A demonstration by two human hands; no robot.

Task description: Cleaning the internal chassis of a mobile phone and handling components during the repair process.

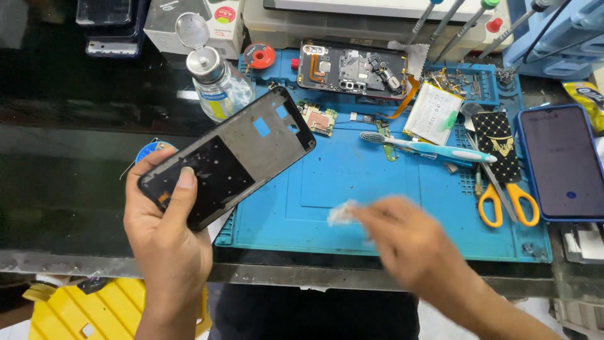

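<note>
One clear bottle [217, 85], cap open, beside left hand's [165, 242] frame [229, 155].

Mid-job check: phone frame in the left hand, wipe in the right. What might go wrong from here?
1. The left hand grips the phone frame by one end only; it may slip.
2. The right hand with the wipe is blurred, so it may be moving fast; it could sweep into the scissors or toothbrush.

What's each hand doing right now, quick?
Left hand: closed around a black phone frame, thumb on its face.
Right hand: blurred, fingertips pinching a small white wad over the blue mat.
</note>
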